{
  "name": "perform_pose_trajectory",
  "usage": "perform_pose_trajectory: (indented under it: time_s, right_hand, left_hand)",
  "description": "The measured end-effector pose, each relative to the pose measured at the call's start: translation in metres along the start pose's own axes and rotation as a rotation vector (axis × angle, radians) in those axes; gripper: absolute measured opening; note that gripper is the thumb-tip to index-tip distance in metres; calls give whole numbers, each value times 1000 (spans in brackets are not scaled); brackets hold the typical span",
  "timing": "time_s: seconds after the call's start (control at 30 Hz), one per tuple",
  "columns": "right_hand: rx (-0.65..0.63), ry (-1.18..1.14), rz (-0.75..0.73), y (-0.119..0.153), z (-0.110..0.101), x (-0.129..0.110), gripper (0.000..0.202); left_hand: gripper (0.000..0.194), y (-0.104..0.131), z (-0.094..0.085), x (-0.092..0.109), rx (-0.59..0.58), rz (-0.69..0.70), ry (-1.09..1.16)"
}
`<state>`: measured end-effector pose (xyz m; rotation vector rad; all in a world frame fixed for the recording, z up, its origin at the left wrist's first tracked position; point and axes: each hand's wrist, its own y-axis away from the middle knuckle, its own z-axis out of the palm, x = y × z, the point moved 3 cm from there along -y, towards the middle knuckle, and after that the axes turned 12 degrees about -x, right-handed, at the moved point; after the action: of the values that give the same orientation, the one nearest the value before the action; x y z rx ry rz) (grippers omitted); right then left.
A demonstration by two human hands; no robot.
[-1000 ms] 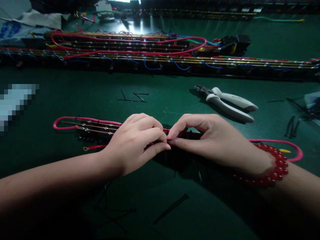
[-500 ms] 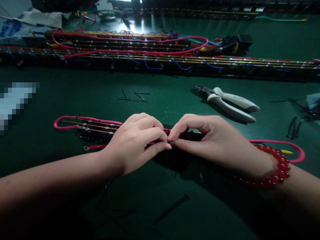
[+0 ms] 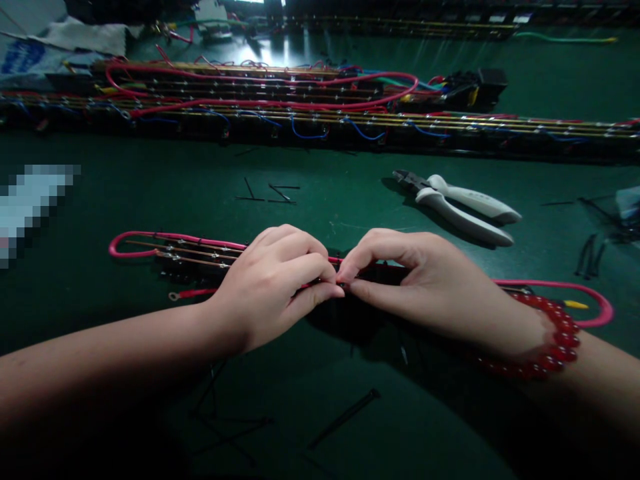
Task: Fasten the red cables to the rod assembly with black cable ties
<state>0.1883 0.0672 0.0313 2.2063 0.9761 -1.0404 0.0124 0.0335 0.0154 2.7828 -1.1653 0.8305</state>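
Observation:
My left hand and my right hand meet fingertip to fingertip over a dark bar assembly with copper rods. Between the pinched fingers shows a small dark piece, apparently a black cable tie, beside the red cable running along the assembly. Both hands are closed on it; my fingers hide most of the tie. The cable loops out past the left end and again at the right. A ring terminal on a red lead lies left of my left hand.
White-handled cutting pliers lie beyond my right hand. Loose black cable ties are scattered on the green table, near and far. Long wired bar assemblies stretch across the back. A blurred-out pale patch is at left.
Both hands keep almost the same pose and place, still pinched together. The whole view has shifted very slightly; nothing is visibly released or picked up.

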Motion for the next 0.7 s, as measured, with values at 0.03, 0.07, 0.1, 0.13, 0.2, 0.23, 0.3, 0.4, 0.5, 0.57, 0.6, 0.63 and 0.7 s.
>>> perform_pose_trajectory:
  time_s: [0.03, 0.07, 0.1, 0.13, 0.2, 0.23, 0.3, 0.4, 0.5, 0.57, 0.6, 0.63, 0.7]
  right_hand:
    - [2, 1, 1, 0, 0, 0, 8]
    - [2, 3, 2, 0, 0, 0, 8]
    - [2, 8, 3, 0, 0, 0, 8]
    - [3, 14, 4, 0, 0, -1, 8]
    - [2, 26, 3, 0, 0, -1, 7]
    - [1, 32, 1, 0, 0, -1, 7]
    - [1, 41, -7, -1, 0, -1, 8]
    - [3, 49, -16, 0, 0, -1, 8]
    - [3, 51, -18, 0, 1, -2, 8]
    - [3, 54, -23, 0, 1, -3, 8]
    - [6, 56, -29, 0, 1, -3, 9]
    - [9, 58, -36, 1, 2, -3, 9]
    - [15, 60, -50, 1, 2, -4, 10]
  left_hand:
    - [17, 0, 0, 0, 4, 7, -5]
    - [17, 0, 0, 1, 9, 13, -9]
    - [16, 0, 0, 1, 12, 18, -13]
    - [16, 0, 0, 1, 15, 22, -18]
    - [16, 0, 0, 1, 18, 27, -27]
    - [16, 0, 0, 1, 18, 28, -31]
    - [16, 0, 0, 1, 18, 32, -40]
    - [17, 0, 0, 2, 22, 36, -56]
    - [17, 1, 1, 2, 26, 37, -70]
    - [16, 1, 1, 1, 27, 38, -78]
    - [16, 1, 1, 1, 25, 41, -82]
    - [16, 1, 1, 1, 22, 43, -86]
    - [17, 1, 1, 1, 13, 45, -93]
